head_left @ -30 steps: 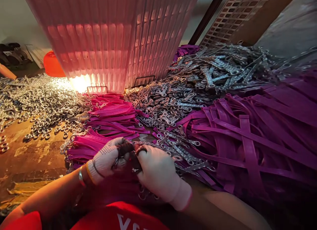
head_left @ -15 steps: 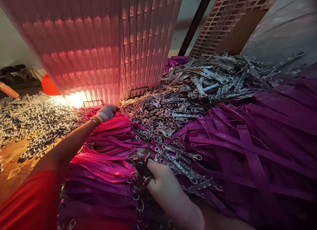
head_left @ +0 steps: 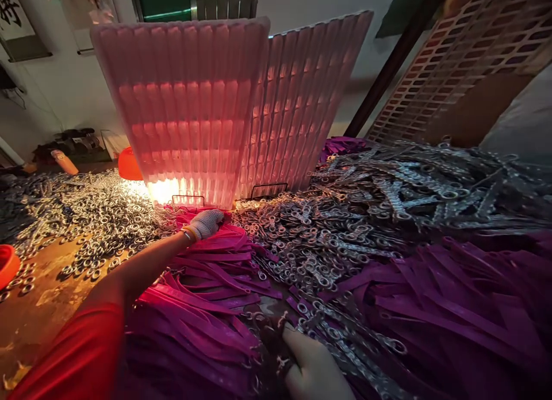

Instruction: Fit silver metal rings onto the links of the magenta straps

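Since a moment ago our view has tilted up; our right hand (head_left: 313,368), half cut off, pinches clips (head_left: 276,345); our left hand (head_left: 206,223), outstretched, presses flat on pink straps (head_left: 215,256).

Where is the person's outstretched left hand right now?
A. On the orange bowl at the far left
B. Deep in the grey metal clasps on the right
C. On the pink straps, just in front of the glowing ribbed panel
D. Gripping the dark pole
C: the gloved left hand rests on the pink straps, close below the ribbed panel.
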Tool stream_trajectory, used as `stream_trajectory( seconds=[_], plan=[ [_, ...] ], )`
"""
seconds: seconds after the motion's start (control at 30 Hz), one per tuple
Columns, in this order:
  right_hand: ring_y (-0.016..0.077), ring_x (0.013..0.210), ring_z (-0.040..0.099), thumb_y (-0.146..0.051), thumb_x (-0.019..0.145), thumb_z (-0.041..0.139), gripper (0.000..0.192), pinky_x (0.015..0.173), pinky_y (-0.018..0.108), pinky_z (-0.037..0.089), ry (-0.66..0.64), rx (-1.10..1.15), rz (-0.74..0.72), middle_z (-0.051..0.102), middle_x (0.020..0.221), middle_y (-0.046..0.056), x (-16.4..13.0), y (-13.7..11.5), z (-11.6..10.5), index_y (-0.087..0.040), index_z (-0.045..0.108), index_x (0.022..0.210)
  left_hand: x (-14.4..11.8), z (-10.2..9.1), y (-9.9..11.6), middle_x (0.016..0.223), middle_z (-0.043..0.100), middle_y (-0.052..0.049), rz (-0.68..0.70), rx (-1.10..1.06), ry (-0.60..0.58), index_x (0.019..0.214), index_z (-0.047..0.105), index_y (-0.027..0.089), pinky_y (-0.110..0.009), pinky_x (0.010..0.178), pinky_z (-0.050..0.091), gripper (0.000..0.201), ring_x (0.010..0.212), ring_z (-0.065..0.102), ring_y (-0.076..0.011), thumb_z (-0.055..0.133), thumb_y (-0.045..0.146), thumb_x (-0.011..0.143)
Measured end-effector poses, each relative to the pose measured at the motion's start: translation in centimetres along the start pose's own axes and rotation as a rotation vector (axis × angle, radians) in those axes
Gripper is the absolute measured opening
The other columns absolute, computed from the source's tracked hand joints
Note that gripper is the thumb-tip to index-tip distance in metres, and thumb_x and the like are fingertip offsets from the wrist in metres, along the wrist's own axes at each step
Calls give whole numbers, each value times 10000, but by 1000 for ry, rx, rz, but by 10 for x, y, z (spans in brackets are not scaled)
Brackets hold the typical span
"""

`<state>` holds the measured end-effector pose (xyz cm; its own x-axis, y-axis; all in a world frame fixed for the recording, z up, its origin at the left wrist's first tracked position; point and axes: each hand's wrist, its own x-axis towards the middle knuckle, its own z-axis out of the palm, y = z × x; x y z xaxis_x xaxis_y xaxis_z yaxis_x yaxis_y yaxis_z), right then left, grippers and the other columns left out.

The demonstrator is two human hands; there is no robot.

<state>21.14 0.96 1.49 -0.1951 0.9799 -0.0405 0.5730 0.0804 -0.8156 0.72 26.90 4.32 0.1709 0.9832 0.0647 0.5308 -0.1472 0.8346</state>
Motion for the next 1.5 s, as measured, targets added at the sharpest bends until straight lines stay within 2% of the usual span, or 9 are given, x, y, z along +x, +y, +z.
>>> stream_trajectory(
  seconds=[0.17,0.27,0.4,0.57,0.7,0.93,1.1,1.27,1.5],
  plan=[
    [236,779,649,-277,799,435,341,697,300,479,11,81,46,746,858,83,1,-6,5,-189,747,904,-8,-43,-1,988,649,-62,-63,-235,106,1115,605,126,-269,629,547,269,730,619,-121,581,330,941],
    [245,851,664,-340,838,463,373,755,309,509,8,144,45,754,965,96,1,-4,3,-181,738,1033,-19,-82,14,885,667,-34,-42,-393,195,1033,591,116,-172,384,339,169,417,405,-19,588,230,908],
    [252,980,665,-251,798,484,417,870,331,516,42,121,-11,743,1054,99,3,0,1,-203,704,1149,-76,-108,40,805,690,-38,-19,-533,174,987,630,130,-155,371,296,227,410,424,-26,674,194,774],
    [220,970,649,-71,680,418,580,868,333,510,99,-18,-179,732,1024,73,5,-23,3,-225,673,1178,-182,-57,48,672,627,-12,-358,-663,-175,830,634,141,-138,355,279,195,434,483,-55,728,271,719],
    [209,886,636,-44,700,426,429,794,303,481,40,-284,-172,713,948,80,4,-50,4,-186,692,1005,-232,-12,46,510,485,37,-398,-616,-394,707,558,152,-161,330,238,337,350,356,-43,642,453,834],
    [216,754,632,-28,764,469,248,635,302,397,-150,-820,-112,681,942,135,-7,-74,3,-157,662,850,-240,4,48,499,419,62,-382,-450,-417,702,504,178,-181,342,223,384,371,326,-62,607,522,839],
    [226,796,638,-23,730,482,276,673,310,410,-130,-807,-101,682,1006,144,-11,-67,9,-148,655,905,-235,10,40,645,539,7,-69,-194,-430,702,583,137,-188,521,333,291,588,428,-88,563,368,879],
    [215,733,612,-15,687,456,276,643,305,397,-35,-770,-91,682,890,117,-17,-52,14,-160,645,826,-245,20,28,832,688,-49,68,-98,-514,862,700,152,-242,668,438,191,728,563,-161,526,232,863],
    [196,760,620,1,683,450,337,660,287,387,-185,-751,-56,700,899,96,-19,-64,-3,-158,638,914,-253,25,21,814,714,-49,40,-98,-380,836,714,134,-256,688,458,240,744,598,-178,510,245,898]
  ],
)
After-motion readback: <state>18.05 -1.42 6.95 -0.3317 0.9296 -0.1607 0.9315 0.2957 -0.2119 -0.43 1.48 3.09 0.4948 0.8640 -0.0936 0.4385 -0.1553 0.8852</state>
